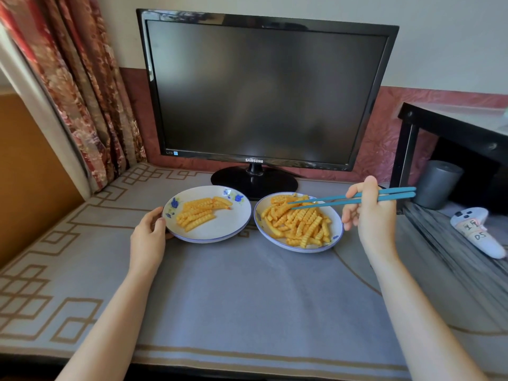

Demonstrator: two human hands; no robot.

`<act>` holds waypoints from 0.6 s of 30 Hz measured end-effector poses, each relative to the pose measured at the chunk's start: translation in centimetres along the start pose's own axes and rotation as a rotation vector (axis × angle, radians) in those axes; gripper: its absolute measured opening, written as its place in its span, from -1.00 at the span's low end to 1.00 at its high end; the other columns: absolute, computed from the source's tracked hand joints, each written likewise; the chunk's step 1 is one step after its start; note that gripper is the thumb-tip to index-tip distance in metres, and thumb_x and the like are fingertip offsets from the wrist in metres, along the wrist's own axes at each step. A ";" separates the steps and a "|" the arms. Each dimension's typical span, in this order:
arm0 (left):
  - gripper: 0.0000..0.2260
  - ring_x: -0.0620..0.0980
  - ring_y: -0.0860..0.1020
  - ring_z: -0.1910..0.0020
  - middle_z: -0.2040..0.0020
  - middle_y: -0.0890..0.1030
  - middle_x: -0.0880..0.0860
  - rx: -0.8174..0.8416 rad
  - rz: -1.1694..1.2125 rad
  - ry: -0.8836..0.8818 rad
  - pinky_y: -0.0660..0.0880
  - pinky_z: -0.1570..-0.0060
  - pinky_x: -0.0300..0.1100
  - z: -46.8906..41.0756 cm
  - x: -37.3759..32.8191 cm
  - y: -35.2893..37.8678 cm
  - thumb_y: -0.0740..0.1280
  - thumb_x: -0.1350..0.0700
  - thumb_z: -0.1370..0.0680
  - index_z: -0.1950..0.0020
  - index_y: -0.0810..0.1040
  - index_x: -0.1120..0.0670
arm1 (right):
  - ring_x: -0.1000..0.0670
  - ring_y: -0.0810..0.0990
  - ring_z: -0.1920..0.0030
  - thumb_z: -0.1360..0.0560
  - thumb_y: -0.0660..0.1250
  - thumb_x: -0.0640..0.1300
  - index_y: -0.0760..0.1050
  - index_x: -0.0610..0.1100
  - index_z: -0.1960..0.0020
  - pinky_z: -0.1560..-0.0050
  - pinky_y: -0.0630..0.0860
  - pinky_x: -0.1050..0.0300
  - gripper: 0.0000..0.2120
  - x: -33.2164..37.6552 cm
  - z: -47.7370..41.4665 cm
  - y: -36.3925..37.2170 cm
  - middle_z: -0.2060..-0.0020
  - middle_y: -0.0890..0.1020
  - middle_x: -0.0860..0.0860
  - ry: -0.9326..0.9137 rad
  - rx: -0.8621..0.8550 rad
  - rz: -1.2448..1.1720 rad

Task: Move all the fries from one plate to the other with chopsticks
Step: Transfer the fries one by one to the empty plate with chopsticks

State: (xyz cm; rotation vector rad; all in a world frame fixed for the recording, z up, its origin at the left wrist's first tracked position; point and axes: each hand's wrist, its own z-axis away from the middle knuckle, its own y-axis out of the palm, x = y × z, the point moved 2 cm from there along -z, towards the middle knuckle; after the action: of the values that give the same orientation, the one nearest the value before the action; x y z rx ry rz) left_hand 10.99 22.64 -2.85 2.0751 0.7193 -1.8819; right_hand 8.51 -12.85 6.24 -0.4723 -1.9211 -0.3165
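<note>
Left hand (148, 237) covers the near-left rim of the left plate (220, 229). Chopsticks (354, 198) vanish inside the right hand (368, 213) mid-shaft. Both forearms run off the bottom edge. Controller (478, 232) label unreadable (handwritten, too small). Curtain (77, 92) cropped up top.

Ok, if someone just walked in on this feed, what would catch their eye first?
Probably the two plates of orange crinkle fries in the middle of the table: the right plate is heaped, the left plate holds a small pile. Next, the blue chopsticks in the right hand, tips over the full plate, while the left hand grips the left plate's rim. Behind them stands a big dark monitor.
</note>
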 end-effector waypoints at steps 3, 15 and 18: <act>-0.67 -0.05 0.59 0.13 -0.14 0.57 0.09 0.005 -0.001 0.001 0.50 -0.02 -0.13 -0.1 0.1 0.0 0.10 0.24 -0.64 -0.38 0.44 0.16 | 0.00 0.35 0.67 -0.67 0.01 -0.08 0.38 -0.18 0.31 0.60 0.26 0.30 -0.58 0.3 0.3 -0.1 0.65 0.40 -0.10 -0.026 -0.045 -0.053; -0.67 -0.13 0.57 0.13 -0.17 0.56 0.08 -0.007 0.015 0.006 0.50 -0.04 -0.11 -0.2 0.2 0.0 0.11 0.24 -0.63 -0.37 0.45 0.16 | -0.08 0.33 0.63 -0.67 0.01 -0.09 0.38 -0.15 0.33 0.57 0.24 0.24 -0.56 2.3 2.0 3.3 0.67 0.36 -0.01 -0.051 0.014 -0.188; -0.67 -0.04 0.59 0.08 -0.18 0.57 0.10 -0.003 0.012 -0.001 0.51 -0.03 -0.12 -0.2 0.2 0.0 0.10 0.24 -0.64 -0.38 0.44 0.16 | -0.11 0.31 0.61 -0.68 0.01 -0.04 0.38 -0.16 0.32 0.56 0.26 0.19 -0.56 2.3 2.7 5.2 0.65 0.35 -0.09 -0.027 0.069 -0.201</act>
State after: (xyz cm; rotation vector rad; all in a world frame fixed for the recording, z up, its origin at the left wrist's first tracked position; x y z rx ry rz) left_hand 11.16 22.81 -3.04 2.0717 0.7079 -1.8739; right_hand 7.92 -6.72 7.34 -0.2392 -2.0028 -0.3734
